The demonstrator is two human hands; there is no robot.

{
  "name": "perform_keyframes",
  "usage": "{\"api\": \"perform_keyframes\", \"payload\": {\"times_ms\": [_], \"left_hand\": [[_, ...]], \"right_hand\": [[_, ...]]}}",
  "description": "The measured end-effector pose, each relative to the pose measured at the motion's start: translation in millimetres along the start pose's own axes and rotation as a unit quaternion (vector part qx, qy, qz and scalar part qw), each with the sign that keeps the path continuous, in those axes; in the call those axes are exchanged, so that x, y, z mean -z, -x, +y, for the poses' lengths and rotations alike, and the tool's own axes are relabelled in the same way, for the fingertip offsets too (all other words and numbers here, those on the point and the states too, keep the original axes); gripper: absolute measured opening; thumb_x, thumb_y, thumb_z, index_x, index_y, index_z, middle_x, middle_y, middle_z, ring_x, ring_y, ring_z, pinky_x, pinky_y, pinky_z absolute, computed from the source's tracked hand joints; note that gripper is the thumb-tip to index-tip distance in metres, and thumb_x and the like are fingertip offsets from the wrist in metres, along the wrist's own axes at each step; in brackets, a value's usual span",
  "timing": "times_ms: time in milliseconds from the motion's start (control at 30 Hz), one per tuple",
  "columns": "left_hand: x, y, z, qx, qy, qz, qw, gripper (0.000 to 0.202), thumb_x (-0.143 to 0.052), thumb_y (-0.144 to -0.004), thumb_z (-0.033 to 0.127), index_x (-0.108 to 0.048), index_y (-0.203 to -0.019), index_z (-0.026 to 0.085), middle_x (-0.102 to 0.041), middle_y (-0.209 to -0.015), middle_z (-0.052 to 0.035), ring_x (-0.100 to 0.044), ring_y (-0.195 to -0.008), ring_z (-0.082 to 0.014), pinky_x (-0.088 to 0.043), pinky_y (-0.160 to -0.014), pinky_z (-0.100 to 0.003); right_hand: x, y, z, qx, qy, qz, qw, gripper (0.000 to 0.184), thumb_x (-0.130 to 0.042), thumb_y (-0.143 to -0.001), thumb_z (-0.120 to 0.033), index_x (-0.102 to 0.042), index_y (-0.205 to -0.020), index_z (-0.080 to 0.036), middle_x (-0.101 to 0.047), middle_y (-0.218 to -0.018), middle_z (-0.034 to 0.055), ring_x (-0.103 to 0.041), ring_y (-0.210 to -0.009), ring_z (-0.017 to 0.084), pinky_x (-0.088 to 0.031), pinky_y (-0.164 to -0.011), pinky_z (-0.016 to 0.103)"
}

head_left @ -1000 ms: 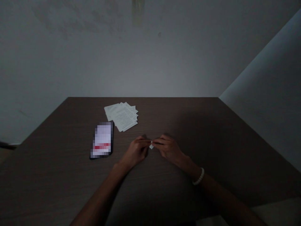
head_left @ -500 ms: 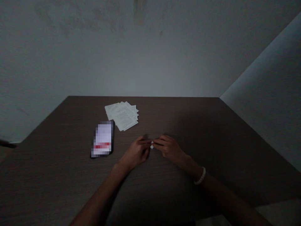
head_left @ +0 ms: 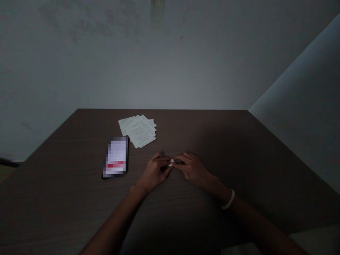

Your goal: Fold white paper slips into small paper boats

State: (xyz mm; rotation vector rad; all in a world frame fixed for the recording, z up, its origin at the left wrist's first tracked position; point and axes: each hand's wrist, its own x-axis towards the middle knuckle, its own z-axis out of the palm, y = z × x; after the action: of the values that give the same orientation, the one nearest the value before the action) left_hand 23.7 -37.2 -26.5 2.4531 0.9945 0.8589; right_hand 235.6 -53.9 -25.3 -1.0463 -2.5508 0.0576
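A small white piece of paper (head_left: 171, 162) sits between my fingertips, low over the brown table (head_left: 186, 131). From its left side, my left hand (head_left: 156, 169) pinches it between thumb and fingers. My right hand (head_left: 190, 167) closes on it from the right with thumb and fingertips. Most of the small paper is covered by the fingers, so its full shape is hidden. A light beaded bracelet (head_left: 228, 199) circles my right wrist.
Printed paper sheets (head_left: 140, 131) lie in a fanned, overlapping pile toward the back left. Just in front of them is a phone (head_left: 117, 156) with its screen blurred out. A grey wall (head_left: 170, 71) rises behind the table's far edge.
The fingers have shifted slightly around the small paper, and my left thumb reaches nearer to it. My right wrist has moved a little to the right. The sheets and phone stay put.
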Motion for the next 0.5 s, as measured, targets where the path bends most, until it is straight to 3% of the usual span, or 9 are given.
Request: {"api": "perform_keyframes", "payload": {"times_ms": [233, 500], "left_hand": [[-0.2, -1.8, 8.8, 0.077, -0.012, 0.036, 0.996, 0.018, -0.067, -0.079, 0.022, -0.069, -0.095, 0.017, -0.063, -0.102, -0.0078, -0.053, -0.098, -0.0237, -0.045, -0.088, -0.039], [-1.7, -4.4, 10.1, 0.112, -0.047, 0.012, 0.992, 0.018, -0.065, -0.077, 0.023, -0.065, -0.094, 0.019, -0.061, -0.099, -0.0061, -0.051, -0.094, -0.0244, -0.041, -0.084, -0.04]], "right_hand": [[0.7, -1.1, -1.8, -0.019, -0.018, -0.003, 1.0, 0.036, -0.054, -0.087, -0.008, -0.065, -0.117, -0.025, -0.061, -0.112, 0.0059, -0.049, -0.098, 0.021, -0.041, -0.083, 0.036], [-1.3, 0.5, 1.2, -0.056, -0.078, 0.02, 0.995, 0.044, -0.056, -0.079, 0.0, -0.069, -0.11, -0.029, -0.061, -0.111, 0.0047, -0.051, -0.1, 0.02, -0.042, -0.087, 0.037]]}}
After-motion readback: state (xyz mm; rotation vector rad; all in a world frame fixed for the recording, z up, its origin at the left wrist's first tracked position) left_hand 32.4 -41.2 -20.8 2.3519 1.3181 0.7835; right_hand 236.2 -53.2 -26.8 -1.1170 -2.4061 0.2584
